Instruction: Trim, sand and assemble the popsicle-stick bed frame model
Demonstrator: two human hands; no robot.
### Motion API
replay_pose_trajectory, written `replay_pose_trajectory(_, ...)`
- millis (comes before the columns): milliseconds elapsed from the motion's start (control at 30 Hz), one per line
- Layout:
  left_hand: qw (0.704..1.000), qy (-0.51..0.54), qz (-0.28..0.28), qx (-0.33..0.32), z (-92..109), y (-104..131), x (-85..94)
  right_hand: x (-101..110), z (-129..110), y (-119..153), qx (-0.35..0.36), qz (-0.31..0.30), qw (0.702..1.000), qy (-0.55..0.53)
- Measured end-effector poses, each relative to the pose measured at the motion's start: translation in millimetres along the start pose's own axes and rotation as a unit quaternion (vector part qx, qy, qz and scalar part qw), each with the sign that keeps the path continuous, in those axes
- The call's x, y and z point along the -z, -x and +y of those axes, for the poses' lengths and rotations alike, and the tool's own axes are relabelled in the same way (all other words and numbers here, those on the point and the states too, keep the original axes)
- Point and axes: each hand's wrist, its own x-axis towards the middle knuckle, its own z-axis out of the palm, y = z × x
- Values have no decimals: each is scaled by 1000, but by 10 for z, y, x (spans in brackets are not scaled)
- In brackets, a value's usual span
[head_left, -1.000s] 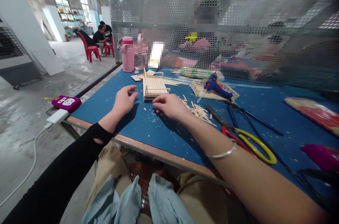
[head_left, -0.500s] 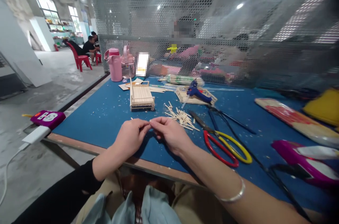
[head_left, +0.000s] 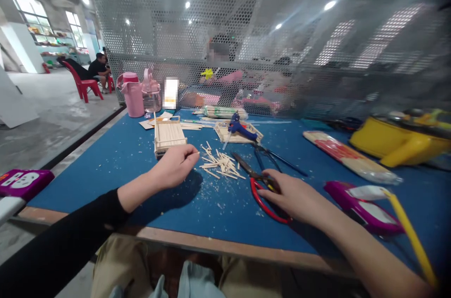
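Note:
My left hand is closed in a pinch, with the pale tip of a short wooden stick just showing at its fingertips. It hovers in front of a small model built from thin sticks. To the right, my right hand has its thumb and fingers around the handles of large scissors, which lie on the blue table. It covers most of the yellow handle; the red one shows. Between the hands lies a loose pile of short cut sticks.
Behind the pile, a blue glue gun rests on a stick frame. Pliers lie near the scissors. A bagged pack of sticks and a purple power strip are at right. A pink flask stands by the mesh partition.
My right hand has left my left hand's fingertips and moved right onto the scissors. My left hand keeps its pinch. The view has turned a little to the right.

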Motion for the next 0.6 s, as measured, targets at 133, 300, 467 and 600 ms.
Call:
replay_pose_trajectory(133, 962, 245, -81, 91, -38, -128, -136, 7, -35, -12, -12, 0, 1000, -27)
replay_pose_trajectory(300, 897, 421, -71, 114, -173, -85, -129, 27, -12, -25, -42, -5, 996, -74)
replay_pose_trajectory(467, 881, 455, -40, 123, -179, -68, -112, 4, 2, -35, -31, -17, 994, -104)
replay_pose_trajectory(600, 868, 479, -46, 123, -123, -54, -132, -4, -12, -50, -18, 10, 987, -161)
